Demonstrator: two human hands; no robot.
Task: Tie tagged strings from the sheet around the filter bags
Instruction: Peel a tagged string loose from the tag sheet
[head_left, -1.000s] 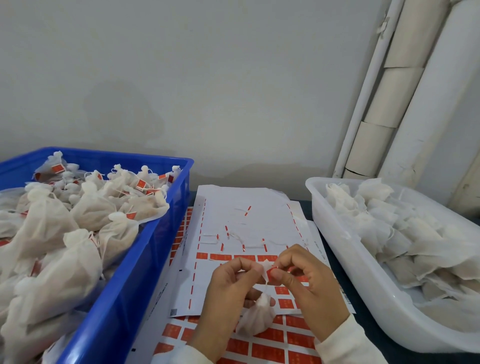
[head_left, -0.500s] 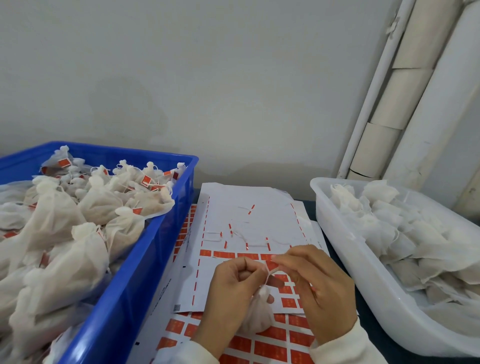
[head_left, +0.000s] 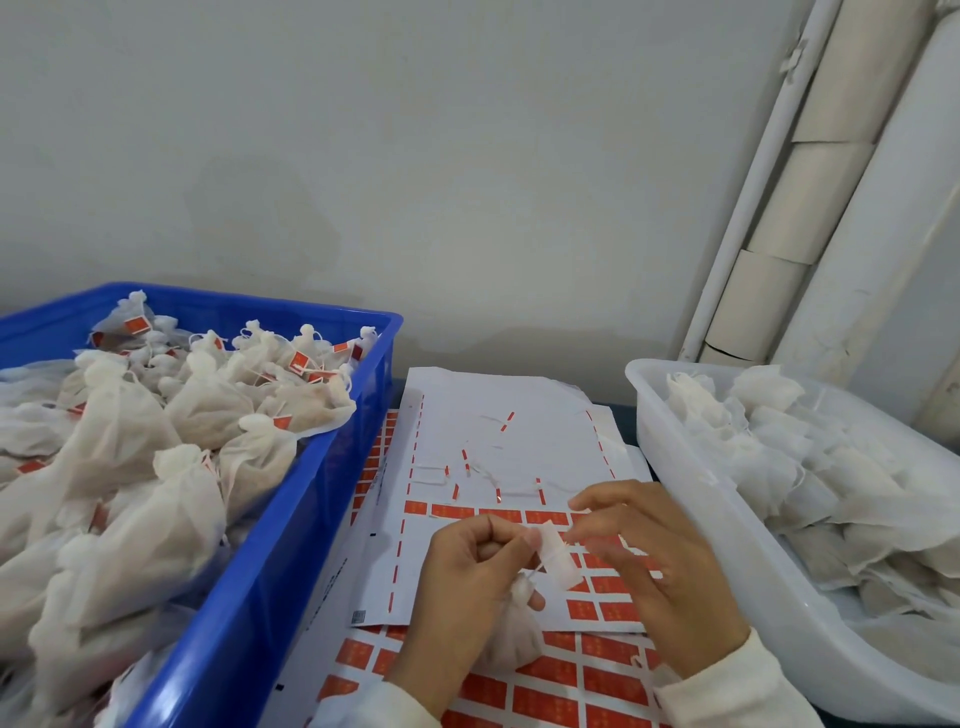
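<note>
A small white filter bag (head_left: 511, 631) hangs under my left hand (head_left: 467, 582), which grips its gathered neck. Between both hands a white tag on a thin string (head_left: 558, 558) stretches across. My right hand (head_left: 654, 566) pinches the string's other end just right of the bag's neck. Under the hands lies the white sheet (head_left: 498, 447) with rows of red tags and several loose strings.
A blue crate (head_left: 291, 545) at the left holds several tied bags with red tags. A white tub (head_left: 727, 587) at the right holds untied filter bags. More red tag sheets lie beneath, near the front edge. Pipes stand at the back right.
My hands have drawn slightly apart, pulling the string and its tag out between them. The bag still hangs below my left hand.
</note>
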